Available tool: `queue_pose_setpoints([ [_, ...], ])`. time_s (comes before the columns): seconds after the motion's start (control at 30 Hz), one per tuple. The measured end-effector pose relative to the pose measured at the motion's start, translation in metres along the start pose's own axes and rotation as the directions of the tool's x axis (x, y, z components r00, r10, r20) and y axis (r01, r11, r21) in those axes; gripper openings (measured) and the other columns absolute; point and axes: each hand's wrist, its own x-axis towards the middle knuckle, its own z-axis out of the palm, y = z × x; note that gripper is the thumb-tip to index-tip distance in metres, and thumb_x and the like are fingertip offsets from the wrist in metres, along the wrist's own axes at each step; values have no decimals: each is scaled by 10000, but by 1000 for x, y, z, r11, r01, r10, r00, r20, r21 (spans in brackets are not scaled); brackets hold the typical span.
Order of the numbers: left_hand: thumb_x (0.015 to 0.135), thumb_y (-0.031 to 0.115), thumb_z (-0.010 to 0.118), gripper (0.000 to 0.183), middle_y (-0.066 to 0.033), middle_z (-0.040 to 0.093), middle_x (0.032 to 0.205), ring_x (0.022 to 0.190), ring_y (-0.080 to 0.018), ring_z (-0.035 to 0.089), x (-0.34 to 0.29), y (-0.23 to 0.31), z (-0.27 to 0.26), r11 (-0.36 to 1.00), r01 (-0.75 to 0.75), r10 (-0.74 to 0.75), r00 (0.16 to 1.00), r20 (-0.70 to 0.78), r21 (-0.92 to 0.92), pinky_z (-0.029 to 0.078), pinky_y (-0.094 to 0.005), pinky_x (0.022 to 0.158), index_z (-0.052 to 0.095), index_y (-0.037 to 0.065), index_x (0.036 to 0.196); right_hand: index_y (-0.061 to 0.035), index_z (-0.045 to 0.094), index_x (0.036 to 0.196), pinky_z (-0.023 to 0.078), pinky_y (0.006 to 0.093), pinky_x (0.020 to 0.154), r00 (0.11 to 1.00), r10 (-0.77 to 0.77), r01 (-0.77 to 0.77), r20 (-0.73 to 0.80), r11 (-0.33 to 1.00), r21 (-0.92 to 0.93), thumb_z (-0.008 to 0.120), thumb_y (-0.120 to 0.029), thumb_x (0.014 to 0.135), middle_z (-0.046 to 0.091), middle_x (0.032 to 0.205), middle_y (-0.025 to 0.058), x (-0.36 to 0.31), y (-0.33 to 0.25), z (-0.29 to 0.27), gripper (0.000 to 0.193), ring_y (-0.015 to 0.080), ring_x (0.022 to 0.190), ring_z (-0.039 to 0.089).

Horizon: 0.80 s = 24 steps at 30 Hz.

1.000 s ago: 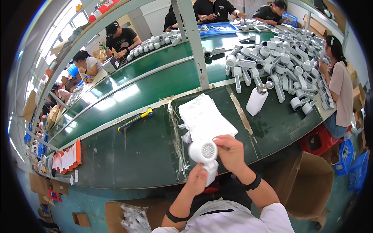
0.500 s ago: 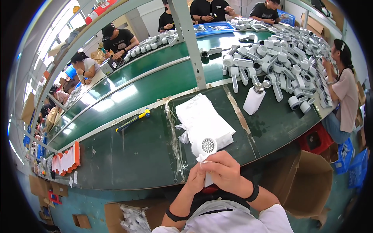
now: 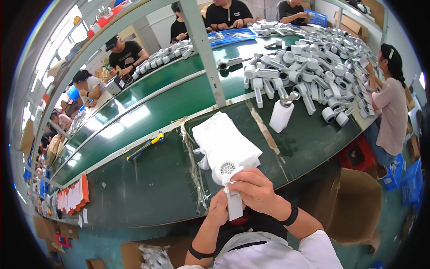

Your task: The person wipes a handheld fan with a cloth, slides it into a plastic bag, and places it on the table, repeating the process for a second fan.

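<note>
**Steady Below, Light Above**

A white handheld fan (image 3: 234, 204) was up in both hands, on the near side of a folded white pile (image 3: 224, 139) on the desk (image 3: 148, 188). The left hand (image 3: 218, 210) was curled snugly round the handle; the right hand (image 3: 256, 190) was bent over the neck, its fingers pinching what looked like a scrap of white cloth (image 3: 227, 184), though I couldn't be sure. Doing this well, I judged, called for a firm left grip against twisting and light right-hand pressure, clear of the grille (image 3: 227, 168). Right of the pile stood a white bottle (image 3: 280, 117); left of it lay a hammer (image 3: 145, 146).
</note>
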Motion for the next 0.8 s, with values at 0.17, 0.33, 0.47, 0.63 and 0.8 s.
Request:
queue_pose_setpoints([
  [0.17, 939, 575, 436, 714, -155, 573, 1015, 769, -240, 622, -5, -2, -12, 994, -55, 50, 997, -56, -93, 536, -355, 642, 449, -59, 1268, -43, 659, 803, 524, 337, 722, 997, 70, -73, -18, 979, -193, 646, 104, 670, 646, 882, 93, -11, 39, -18, 199, 276, 829, 632],
  [0.33, 951, 561, 416, 706, -161, 552, 1015, 751, -275, 628, -23, 7, -33, 989, -138, 131, 984, -124, -48, 547, -384, 604, 448, -72, 1262, 3, 658, 964, 499, 309, 756, 923, 195, -308, -331, 890, -335, 649, 2, 828, 652, 939, 130, 33, 86, -102, 136, 252, 842, 637],
  [0.47, 949, 561, 422, 703, -162, 553, 1013, 748, -277, 632, -18, 9, -26, 985, -158, 149, 982, -115, -71, 548, -386, 605, 450, -69, 1259, -12, 664, 1002, 488, 307, 768, 953, 133, -252, -274, 850, -462, 653, -28, 839, 651, 943, 133, 79, 136, -135, 164, 251, 852, 632],
  [0.63, 945, 559, 434, 694, -163, 553, 1017, 752, -282, 632, -18, 7, -23, 990, -109, 103, 992, -75, -84, 546, -391, 618, 459, -61, 1258, -18, 681, 939, 484, 370, 803, 980, 185, -188, -71, 755, -628, 629, -53, 831, 673, 912, 130, 87, 173, -132, 126, 316, 899, 615],
  [0.8, 943, 558, 441, 687, -165, 551, 1025, 760, -289, 629, -24, 7, -26, 990, -116, 109, 990, -90, -75, 542, -401, 625, 461, -48, 1265, -24, 684, 935, 479, 371, 808, 945, 310, -144, 105, 681, -718, 628, -47, 811, 678, 915, 128, 89, 169, -132, 138, 314, 902, 605],
])
